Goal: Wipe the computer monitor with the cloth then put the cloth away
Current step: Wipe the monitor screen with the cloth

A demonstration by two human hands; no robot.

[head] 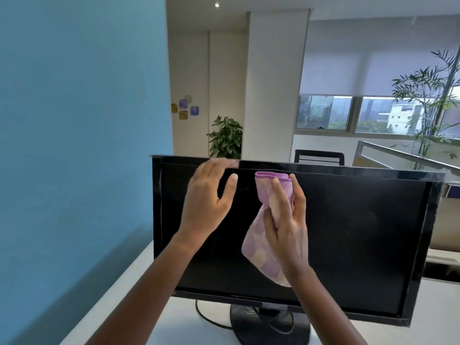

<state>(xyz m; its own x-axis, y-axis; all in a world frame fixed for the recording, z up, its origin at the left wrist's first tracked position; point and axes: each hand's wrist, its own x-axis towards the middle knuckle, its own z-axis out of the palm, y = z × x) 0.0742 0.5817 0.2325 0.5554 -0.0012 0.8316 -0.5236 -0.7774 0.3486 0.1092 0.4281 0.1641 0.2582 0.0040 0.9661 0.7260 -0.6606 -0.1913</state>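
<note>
Cloth (261, 247) held at the dark monitor (361, 232), centre frame.
The right hand (286, 220) grips the cloth, hiding its middle; the left hand (211, 195), fingers straight and apart, seems to touch the top bezel, its fingertips blurred. The stand (271, 324) is cut off below.

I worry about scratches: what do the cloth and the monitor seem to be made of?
The cloth: soft, fuzzy fabric, probably microfibre or terry; it hangs limp with a plush nap. The monitor: frame likely glossy black plastic, with reflections along its top edge; screen dark and matte-looking, material unclear.
</note>
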